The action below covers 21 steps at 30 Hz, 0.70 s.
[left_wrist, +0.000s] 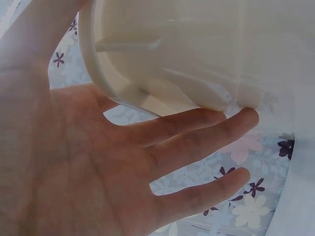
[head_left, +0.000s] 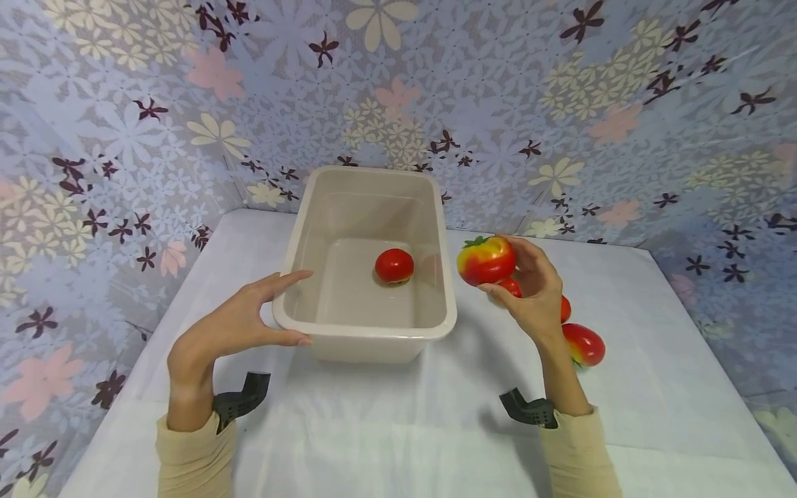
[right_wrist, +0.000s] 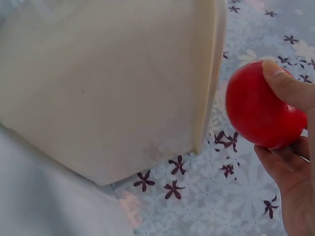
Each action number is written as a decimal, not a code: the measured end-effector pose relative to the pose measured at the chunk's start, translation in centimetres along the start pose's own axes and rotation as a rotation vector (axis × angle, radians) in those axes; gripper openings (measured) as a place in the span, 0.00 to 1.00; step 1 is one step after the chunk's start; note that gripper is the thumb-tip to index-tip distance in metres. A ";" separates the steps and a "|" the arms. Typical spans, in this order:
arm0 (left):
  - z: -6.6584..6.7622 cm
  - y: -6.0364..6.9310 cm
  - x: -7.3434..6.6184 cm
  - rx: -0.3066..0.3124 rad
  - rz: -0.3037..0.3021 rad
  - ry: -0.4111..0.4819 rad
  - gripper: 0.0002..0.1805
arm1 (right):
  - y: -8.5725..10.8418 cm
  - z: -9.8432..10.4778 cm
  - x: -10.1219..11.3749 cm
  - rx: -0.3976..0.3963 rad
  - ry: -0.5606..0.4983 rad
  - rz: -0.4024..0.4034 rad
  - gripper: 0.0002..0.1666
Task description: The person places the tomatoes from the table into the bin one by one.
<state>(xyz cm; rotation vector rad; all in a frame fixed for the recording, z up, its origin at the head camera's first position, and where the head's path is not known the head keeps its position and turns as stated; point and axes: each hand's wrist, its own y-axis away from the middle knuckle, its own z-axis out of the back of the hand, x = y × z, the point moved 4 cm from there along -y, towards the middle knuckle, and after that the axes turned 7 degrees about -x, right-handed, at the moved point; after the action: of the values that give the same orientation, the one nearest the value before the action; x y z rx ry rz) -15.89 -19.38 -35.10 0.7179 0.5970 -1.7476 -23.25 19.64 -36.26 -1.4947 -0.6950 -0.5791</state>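
Note:
In the head view a beige plastic bin (head_left: 364, 332) stands on the white-covered table with one red tomato (head_left: 394, 265) inside. My left hand (head_left: 239, 321) is at its near left corner, thumb along the front rim and index finger reaching over the left rim. Seen from the left wrist, the fingers (left_wrist: 192, 142) are straight and spread beside the bin wall. My right hand (head_left: 534, 287) holds a red and yellow tomato (head_left: 488, 259) with a green leafy top between thumb and fingers. It is raised just right of the bin, outside the rim.
Behind and beside the right hand lie more red fruits: one partly hidden (head_left: 512, 286), another half behind the wrist (head_left: 565, 309), and a red-yellow one (head_left: 584, 344) nearer me. A flower-patterned wall covering (head_left: 486, 124) rises behind the table (head_left: 373, 429).

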 end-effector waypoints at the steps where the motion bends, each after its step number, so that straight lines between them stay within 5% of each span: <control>1: 0.0 0.0 0.1 0.000 0.004 -0.001 0.52 | 0.0 -0.1 0.0 -0.003 -0.009 0.001 0.42; 12: 0.0 0.2 -0.2 -0.001 -0.006 0.011 0.50 | 0.4 -3.4 0.2 0.017 -0.186 -0.039 0.39; 21: 0.1 0.2 0.1 -0.035 -0.020 0.014 0.47 | 0.6 -5.3 0.3 0.063 -0.175 -0.007 0.40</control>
<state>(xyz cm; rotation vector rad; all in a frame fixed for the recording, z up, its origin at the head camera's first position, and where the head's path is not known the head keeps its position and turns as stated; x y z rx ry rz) -15.73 -19.53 -35.13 0.7028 0.6448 -1.7481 -22.27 14.36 -36.20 -1.4960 -0.8466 -0.4308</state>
